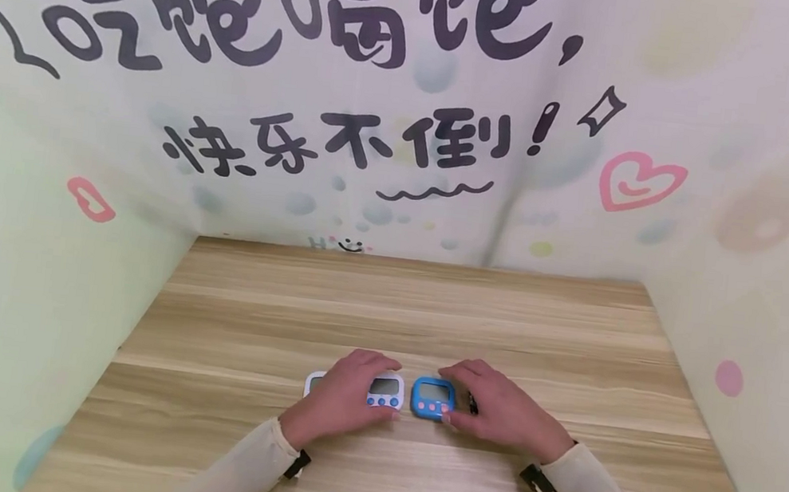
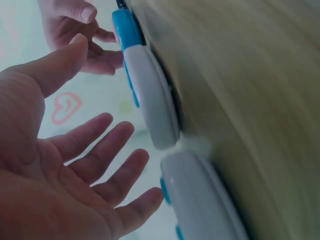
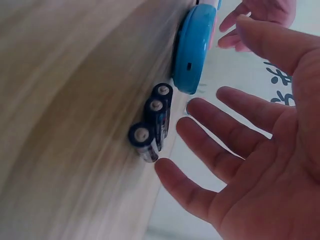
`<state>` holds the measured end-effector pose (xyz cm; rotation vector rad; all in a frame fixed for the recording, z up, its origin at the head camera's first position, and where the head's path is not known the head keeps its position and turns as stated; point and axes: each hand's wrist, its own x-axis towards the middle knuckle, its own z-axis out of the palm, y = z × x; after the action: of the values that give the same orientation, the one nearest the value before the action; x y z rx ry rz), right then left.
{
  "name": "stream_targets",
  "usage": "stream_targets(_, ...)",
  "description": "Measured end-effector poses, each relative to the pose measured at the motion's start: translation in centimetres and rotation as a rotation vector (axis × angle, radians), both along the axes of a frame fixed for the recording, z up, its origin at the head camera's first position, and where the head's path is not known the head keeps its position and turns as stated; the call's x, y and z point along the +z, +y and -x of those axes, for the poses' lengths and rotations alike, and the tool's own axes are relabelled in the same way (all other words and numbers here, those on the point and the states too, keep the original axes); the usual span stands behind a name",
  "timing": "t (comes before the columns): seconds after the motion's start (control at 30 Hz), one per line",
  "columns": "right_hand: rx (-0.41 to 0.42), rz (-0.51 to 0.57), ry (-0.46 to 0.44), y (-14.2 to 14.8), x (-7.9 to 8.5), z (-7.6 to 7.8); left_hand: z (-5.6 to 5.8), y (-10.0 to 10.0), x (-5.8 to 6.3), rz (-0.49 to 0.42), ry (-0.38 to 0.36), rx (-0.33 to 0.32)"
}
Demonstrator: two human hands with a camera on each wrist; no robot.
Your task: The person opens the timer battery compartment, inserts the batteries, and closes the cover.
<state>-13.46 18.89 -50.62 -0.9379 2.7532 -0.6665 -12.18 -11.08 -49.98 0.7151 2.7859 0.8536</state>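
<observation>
Evenly, pale wood grain runs from side to side across the tabletop beneath my hands, meeting light walls at left, right and back. Dark lettering fills the back wall, a pink heart outline to its right, soft bubble shapes scattered round it. On the wood, a white timer sits partly under my left hand, its fingers spread wide and gripping nothing; another white timer peeks out on its left. Just beside the first lies a blue timer, near my right hand, likewise wide and unfilled. Three batteries cluster there beneath my fingers.
</observation>
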Motion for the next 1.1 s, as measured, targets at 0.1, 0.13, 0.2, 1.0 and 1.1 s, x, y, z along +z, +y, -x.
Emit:
stream_targets(0.1,-0.002,0.006,-0.052,-0.2,0.1,0.1,0.2,0.8,-0.2,0.004,-0.03,-0.022)
stream_targets(0.13,0.0,0.006,-0.066,-0.2,0.1,0.1,0.3,1.0,-0.2,0.011,-0.041,-0.028)
stream_targets(0.2,0.006,0.002,-0.09,-0.3,0.1,0.2,0.5,1.5,-0.3,0.021,-0.057,-0.038)
stream_targets(1.0,0.048,-0.044,-0.03,-1.0,-0.2,1.1,2.1,4.2,-0.9,0.139,-0.033,-0.067)
stream_targets(1.1,0.041,-0.052,-0.035,-1.0,-0.2,1.0,2.1,4.3,-0.9,0.124,-0.046,-0.061)
